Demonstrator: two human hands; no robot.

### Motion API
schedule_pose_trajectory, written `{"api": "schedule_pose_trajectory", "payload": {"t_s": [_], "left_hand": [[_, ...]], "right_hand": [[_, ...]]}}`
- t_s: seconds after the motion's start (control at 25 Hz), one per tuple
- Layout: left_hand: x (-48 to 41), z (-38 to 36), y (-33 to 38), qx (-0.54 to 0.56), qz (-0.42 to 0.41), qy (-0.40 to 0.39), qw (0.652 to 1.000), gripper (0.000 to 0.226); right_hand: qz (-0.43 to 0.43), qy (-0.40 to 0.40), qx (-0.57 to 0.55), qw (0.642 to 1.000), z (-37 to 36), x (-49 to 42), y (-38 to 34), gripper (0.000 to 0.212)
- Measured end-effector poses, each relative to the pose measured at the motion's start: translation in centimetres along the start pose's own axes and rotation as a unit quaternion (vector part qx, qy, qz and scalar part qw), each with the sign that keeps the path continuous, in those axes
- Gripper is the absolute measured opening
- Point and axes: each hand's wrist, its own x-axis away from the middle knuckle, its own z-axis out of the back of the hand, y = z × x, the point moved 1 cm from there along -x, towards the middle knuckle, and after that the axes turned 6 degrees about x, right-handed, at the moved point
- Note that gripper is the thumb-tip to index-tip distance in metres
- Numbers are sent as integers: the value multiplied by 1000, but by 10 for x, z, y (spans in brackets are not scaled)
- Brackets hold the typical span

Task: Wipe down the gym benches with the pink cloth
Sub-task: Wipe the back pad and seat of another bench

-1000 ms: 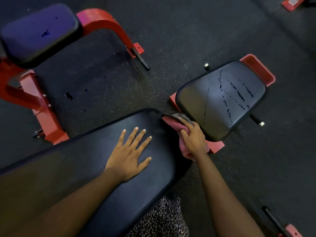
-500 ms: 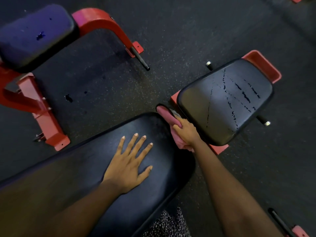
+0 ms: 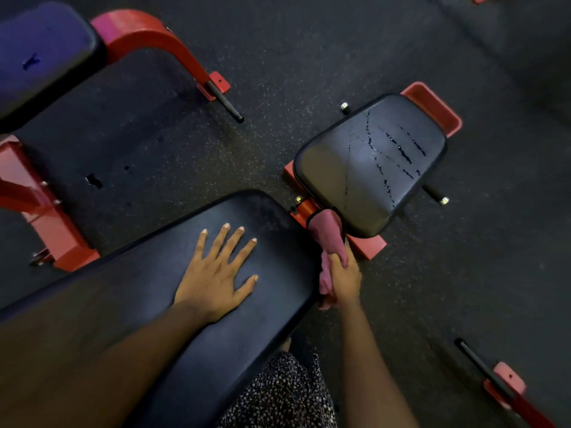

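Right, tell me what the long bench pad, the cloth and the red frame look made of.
Long bench pad: smooth black vinyl or leather-look cover, faint sheen.
Pink cloth: soft fabric, bunched in folds.
Red frame: probably painted metal, glossy, hard-edged.

The left hand [image 3: 214, 274] lies flat, palm down and spread wide, while the right hand [image 3: 346, 276], arm stretched forward, grips the pink cloth [image 3: 327, 230].
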Motion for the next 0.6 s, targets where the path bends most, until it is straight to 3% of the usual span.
{"api": "schedule_pose_trajectory", "payload": {"t_s": [0.12,0.28,0.44,0.52,0.6], "left_hand": [[0,2,0,7,9,-8,1000,69],[1,12,1,42,11,-44,998,86],[39,32,2,76,-73,-74,992,91],[81,43,-3,66,-115,-74,988,87],[124,54,-10,57,-117,-81,988,87]], "right_hand": [[-85,54,-139,985,-11,30,7,40],[-76,38,-171,982,-13,79,1,29],[-63,66,-84,992,-32,103,35,55],[-27,50,-74,996,-40,138,38,50],[4,42,-82,996,-35,199,18,32]]}}
